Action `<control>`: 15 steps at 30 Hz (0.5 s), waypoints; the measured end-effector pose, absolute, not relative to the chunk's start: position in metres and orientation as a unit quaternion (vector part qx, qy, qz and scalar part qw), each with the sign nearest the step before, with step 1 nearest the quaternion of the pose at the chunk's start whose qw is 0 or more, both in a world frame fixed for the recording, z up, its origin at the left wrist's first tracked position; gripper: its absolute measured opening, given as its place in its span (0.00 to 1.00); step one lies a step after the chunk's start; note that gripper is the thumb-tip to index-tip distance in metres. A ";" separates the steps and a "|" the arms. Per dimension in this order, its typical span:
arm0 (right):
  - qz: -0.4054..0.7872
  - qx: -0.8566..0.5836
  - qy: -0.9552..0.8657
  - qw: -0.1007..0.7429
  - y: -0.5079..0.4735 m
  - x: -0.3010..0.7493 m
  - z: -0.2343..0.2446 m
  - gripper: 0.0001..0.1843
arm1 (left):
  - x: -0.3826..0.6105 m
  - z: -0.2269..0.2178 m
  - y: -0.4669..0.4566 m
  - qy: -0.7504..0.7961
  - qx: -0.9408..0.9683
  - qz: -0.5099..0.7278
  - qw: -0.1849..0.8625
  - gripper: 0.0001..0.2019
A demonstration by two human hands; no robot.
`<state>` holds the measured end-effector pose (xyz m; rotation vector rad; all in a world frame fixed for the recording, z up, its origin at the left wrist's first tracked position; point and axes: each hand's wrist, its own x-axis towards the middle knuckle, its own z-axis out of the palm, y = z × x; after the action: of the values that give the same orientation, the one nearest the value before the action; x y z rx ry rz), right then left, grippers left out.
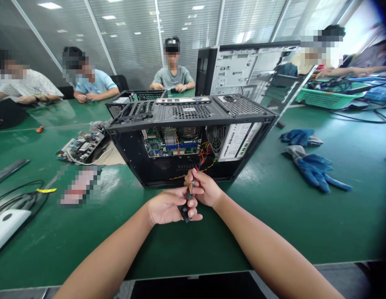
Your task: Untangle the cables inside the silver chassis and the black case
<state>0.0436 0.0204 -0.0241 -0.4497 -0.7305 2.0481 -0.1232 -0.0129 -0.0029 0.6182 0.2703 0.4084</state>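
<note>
A black computer case (136, 166) lies open toward me on the table. Inside it are a green motherboard (155, 146) and a power supply (239, 141) with a fan grille. A bundle of coloured power cables (202, 158) comes out of the case to my hands. My left hand (169, 205) is closed around the cable's black connectors (184, 211), palm turned up. My right hand (207, 189) pinches the same cable bundle a little higher, just in front of the case's lower edge. Fingers partly cover the cable.
Blue-grey work gloves (314, 166) lie to the right. A green basket (333, 97) of cables stands at the back right, near another case (207, 70). Loose circuit boards (83, 145) and a white device (10, 228) are at left. Several people sit around the table (274, 232).
</note>
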 end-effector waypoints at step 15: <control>0.800 -0.248 -0.296 0.459 0.021 0.039 -0.032 0.18 | -0.120 -0.010 -0.007 0.175 0.273 0.199 0.925 0.14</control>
<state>0.0387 0.0208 -0.0318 -0.6110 -0.7297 1.9687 -0.1198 -0.0070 -0.0104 0.5596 0.3598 0.4076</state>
